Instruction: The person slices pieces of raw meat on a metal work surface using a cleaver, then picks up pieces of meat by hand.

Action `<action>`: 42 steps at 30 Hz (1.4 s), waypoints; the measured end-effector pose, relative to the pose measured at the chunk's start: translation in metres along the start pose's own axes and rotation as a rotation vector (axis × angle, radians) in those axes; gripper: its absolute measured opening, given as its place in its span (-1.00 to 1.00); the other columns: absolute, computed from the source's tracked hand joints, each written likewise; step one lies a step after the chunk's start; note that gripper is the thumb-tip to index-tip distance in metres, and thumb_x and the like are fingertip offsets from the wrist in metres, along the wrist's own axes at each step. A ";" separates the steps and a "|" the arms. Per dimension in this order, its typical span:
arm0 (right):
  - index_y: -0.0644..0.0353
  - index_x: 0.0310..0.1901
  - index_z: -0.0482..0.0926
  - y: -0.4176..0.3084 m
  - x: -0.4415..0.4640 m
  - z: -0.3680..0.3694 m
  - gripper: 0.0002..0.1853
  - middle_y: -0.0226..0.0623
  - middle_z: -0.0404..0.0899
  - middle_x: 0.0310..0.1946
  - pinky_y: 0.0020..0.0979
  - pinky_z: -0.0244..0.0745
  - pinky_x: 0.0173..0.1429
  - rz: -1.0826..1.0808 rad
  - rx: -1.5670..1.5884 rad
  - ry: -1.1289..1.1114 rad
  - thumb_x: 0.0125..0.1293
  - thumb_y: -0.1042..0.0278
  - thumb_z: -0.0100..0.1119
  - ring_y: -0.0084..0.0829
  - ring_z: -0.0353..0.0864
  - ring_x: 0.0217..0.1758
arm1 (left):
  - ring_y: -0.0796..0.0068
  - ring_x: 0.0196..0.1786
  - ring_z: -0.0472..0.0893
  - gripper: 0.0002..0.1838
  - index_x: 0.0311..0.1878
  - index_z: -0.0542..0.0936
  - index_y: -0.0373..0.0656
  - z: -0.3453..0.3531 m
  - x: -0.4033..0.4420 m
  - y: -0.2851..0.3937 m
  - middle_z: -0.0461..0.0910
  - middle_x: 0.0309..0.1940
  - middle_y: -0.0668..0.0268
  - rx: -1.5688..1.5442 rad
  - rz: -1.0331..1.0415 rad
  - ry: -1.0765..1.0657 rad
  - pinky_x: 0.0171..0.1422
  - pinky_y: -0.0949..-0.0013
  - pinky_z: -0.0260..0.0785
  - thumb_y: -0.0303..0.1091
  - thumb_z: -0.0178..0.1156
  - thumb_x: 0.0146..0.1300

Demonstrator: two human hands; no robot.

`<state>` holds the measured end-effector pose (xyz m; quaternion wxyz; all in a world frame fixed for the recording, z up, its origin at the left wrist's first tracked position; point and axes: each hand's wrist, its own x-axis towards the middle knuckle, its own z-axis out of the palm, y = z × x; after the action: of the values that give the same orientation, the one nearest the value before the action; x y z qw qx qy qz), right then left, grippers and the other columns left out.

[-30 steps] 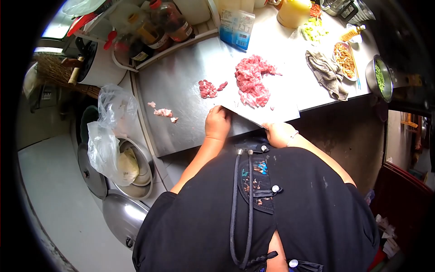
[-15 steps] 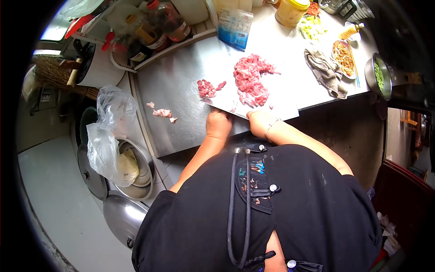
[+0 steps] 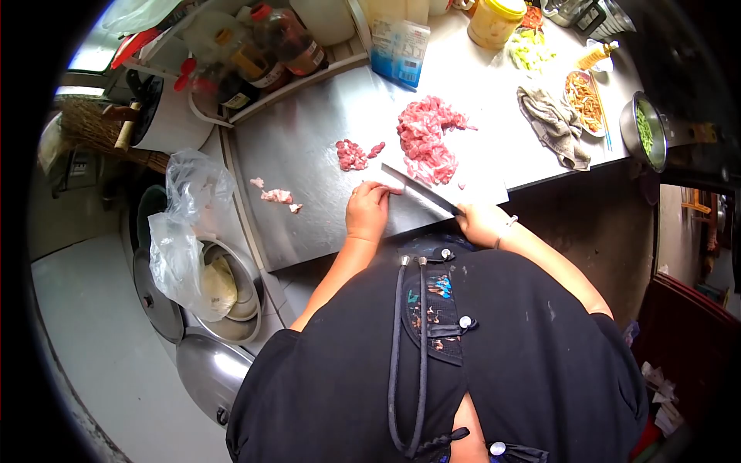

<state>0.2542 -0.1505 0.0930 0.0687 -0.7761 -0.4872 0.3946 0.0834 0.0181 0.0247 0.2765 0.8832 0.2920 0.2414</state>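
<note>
My right hand (image 3: pixel 482 224) is closed round the handle of a kitchen knife (image 3: pixel 419 187). Its long blade slants up and left over the metal worktop, tip just short of the meat. Left of the blade, my left hand (image 3: pixel 368 210) has its fingers drawn together, fingertips close to the blade; whatever they pinch is too small to make out. Beyond the knife lies a large heap of sliced raw meat (image 3: pixel 427 139). A smaller pile of chopped meat (image 3: pixel 353 154) sits to its left, and pale fatty scraps (image 3: pixel 276 196) lie further left.
A blue-and-white packet (image 3: pixel 398 58) stands behind the meat, beside a rack of bottles (image 3: pixel 293 42). To the right are a crumpled cloth (image 3: pixel 552 123), a dish of food with chopsticks (image 3: pixel 584 100) and a bowl of greens (image 3: pixel 647 135). A plastic bag (image 3: pixel 174 255) hangs over a pot at left.
The knife has turned from lying broadside between both hands to pointing away, tip up and left. My right hand has moved right and nearer my body; my left fingers have come off the blade.
</note>
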 end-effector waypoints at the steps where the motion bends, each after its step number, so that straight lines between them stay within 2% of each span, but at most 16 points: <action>1: 0.28 -0.18 0.57 -0.011 0.000 -0.003 -0.74 0.07 0.60 -0.34 -0.14 0.47 -0.04 -0.024 -0.017 0.012 0.19 0.37 -0.05 -0.01 0.61 -0.20 | 0.24 -0.24 0.55 -0.93 -0.40 0.64 -0.11 0.002 -0.001 -0.002 0.57 -0.33 0.31 -0.001 -0.001 -0.003 -0.11 0.29 0.43 -0.46 0.25 -0.01; 3: 0.25 -0.13 0.59 -0.019 0.002 0.006 -0.72 0.04 0.61 -0.32 -0.19 0.48 -0.04 -0.076 -0.053 0.052 0.17 0.42 -0.05 -0.06 0.62 -0.19 | 0.21 -0.23 0.55 -0.91 -0.39 0.64 -0.14 0.005 -0.004 -0.008 0.57 -0.32 0.29 0.083 -0.029 -0.002 -0.09 0.27 0.43 -0.45 0.26 -0.03; 6: 0.24 -0.10 0.58 -0.021 0.004 0.005 -0.70 0.04 0.62 -0.30 -0.19 0.48 -0.03 -0.044 -0.069 0.023 0.15 0.45 -0.06 -0.07 0.62 -0.17 | 0.19 -0.21 0.55 -0.88 -0.38 0.64 -0.17 0.007 -0.005 -0.010 0.58 -0.31 0.26 0.165 -0.029 0.000 -0.08 0.25 0.43 -0.44 0.27 -0.06; 15: 0.24 -0.04 0.56 -0.017 0.016 0.005 -0.64 0.05 0.61 -0.22 -0.21 0.45 0.04 0.010 -0.047 -0.119 0.12 0.51 -0.07 -0.06 0.60 -0.09 | 0.19 -0.23 0.56 -0.89 -0.42 0.63 -0.17 0.012 -0.005 -0.016 0.59 -0.35 0.24 0.071 0.043 0.080 -0.09 0.25 0.44 -0.46 0.26 -0.10; 18: 0.27 -0.10 0.58 -0.033 0.031 0.004 -0.68 0.06 0.61 -0.23 -0.21 0.46 0.03 0.049 -0.029 -0.095 0.09 0.50 -0.04 -0.06 0.61 -0.10 | 0.17 -0.27 0.56 -0.90 -0.45 0.63 -0.16 0.010 -0.004 -0.018 0.58 -0.39 0.23 0.105 0.026 0.022 -0.13 0.23 0.44 -0.44 0.27 -0.12; 20: 0.30 -0.17 0.60 -0.040 0.047 0.007 -0.72 0.08 0.61 -0.24 -0.20 0.47 0.01 -0.022 -0.078 -0.100 0.07 0.49 -0.01 -0.05 0.61 -0.11 | 0.16 -0.29 0.56 -0.90 -0.46 0.63 -0.16 0.009 -0.003 -0.018 0.58 -0.40 0.21 0.140 0.011 -0.017 -0.15 0.22 0.45 -0.42 0.28 -0.13; 23: 0.31 -0.23 0.60 -0.049 0.056 0.007 -0.75 0.08 0.61 -0.25 -0.18 0.47 -0.01 -0.012 -0.085 -0.104 0.05 0.49 0.01 -0.05 0.62 -0.13 | 0.13 -0.31 0.55 -0.90 -0.48 0.63 -0.16 0.010 -0.003 -0.019 0.57 -0.41 0.18 0.182 -0.006 -0.044 -0.18 0.20 0.45 -0.40 0.28 -0.15; 28: 0.28 -0.09 0.56 -0.041 0.032 0.009 -0.67 0.08 0.61 -0.28 -0.16 0.46 0.00 0.021 -0.135 -0.087 0.09 0.45 -0.04 -0.05 0.61 -0.13 | 0.11 -0.30 0.55 -0.89 -0.47 0.62 -0.19 0.007 -0.003 -0.022 0.57 -0.41 0.17 0.185 -0.042 -0.028 -0.18 0.19 0.45 -0.42 0.27 -0.15; 31: 0.27 -0.10 0.56 -0.015 0.012 0.010 -0.70 0.07 0.60 -0.28 -0.15 0.46 -0.01 0.021 -0.139 -0.048 0.15 0.42 -0.04 -0.03 0.61 -0.15 | 0.15 -0.27 0.56 -0.88 -0.43 0.64 -0.15 0.000 0.001 -0.029 0.58 -0.41 0.21 0.185 -0.080 -0.035 -0.14 0.22 0.43 -0.36 0.28 -0.08; 33: 0.34 -0.19 0.56 -0.002 0.007 0.006 -0.75 0.13 0.59 -0.25 -0.16 0.46 0.01 0.058 -0.050 -0.123 0.18 0.41 -0.05 -0.02 0.60 -0.11 | 0.19 -0.23 0.56 -0.93 -0.42 0.64 -0.14 -0.003 0.004 -0.030 0.61 -0.36 0.24 0.071 0.005 0.033 -0.09 0.24 0.42 -0.40 0.27 -0.01; 35: 0.35 -0.17 0.54 0.002 0.004 0.003 -0.73 0.15 0.58 -0.28 -0.14 0.46 0.00 0.058 0.005 -0.145 0.22 0.36 -0.04 0.01 0.60 -0.14 | 0.21 -0.21 0.57 -0.94 -0.39 0.64 -0.13 -0.007 0.005 -0.027 0.62 -0.32 0.26 0.071 0.009 0.023 -0.08 0.24 0.42 -0.43 0.27 0.02; 37: 0.35 -0.14 0.54 -0.003 -0.001 0.005 -0.71 0.14 0.58 -0.29 -0.12 0.46 -0.01 0.000 0.067 -0.038 0.23 0.33 -0.03 0.04 0.59 -0.16 | 0.19 -0.23 0.57 -0.90 -0.35 0.64 -0.14 -0.012 0.004 -0.020 0.60 -0.32 0.24 -0.014 0.022 -0.030 -0.09 0.25 0.43 -0.43 0.28 0.01; 40: 0.31 -0.13 0.53 -0.013 0.002 0.010 -0.73 0.14 0.58 -0.32 -0.11 0.46 -0.03 -0.023 0.071 -0.004 0.22 0.34 -0.02 0.06 0.58 -0.19 | 0.16 -0.24 0.58 -0.87 -0.31 0.63 -0.15 -0.010 0.002 -0.015 0.60 -0.31 0.22 -0.080 -0.008 -0.117 -0.12 0.26 0.43 -0.43 0.28 0.02; 42: 0.27 -0.11 0.54 -0.020 0.005 0.009 -0.73 0.12 0.58 -0.33 -0.13 0.46 -0.05 -0.037 0.008 0.007 0.21 0.35 0.00 0.04 0.59 -0.21 | 0.15 -0.25 0.58 -0.87 -0.31 0.63 -0.16 -0.007 0.000 -0.013 0.59 -0.31 0.21 -0.057 -0.033 -0.067 -0.14 0.25 0.44 -0.43 0.28 0.02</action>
<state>0.2349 -0.1389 0.0943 0.0808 -0.7679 -0.4999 0.3922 0.0739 0.0296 0.0217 0.3150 0.8777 0.2901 0.2151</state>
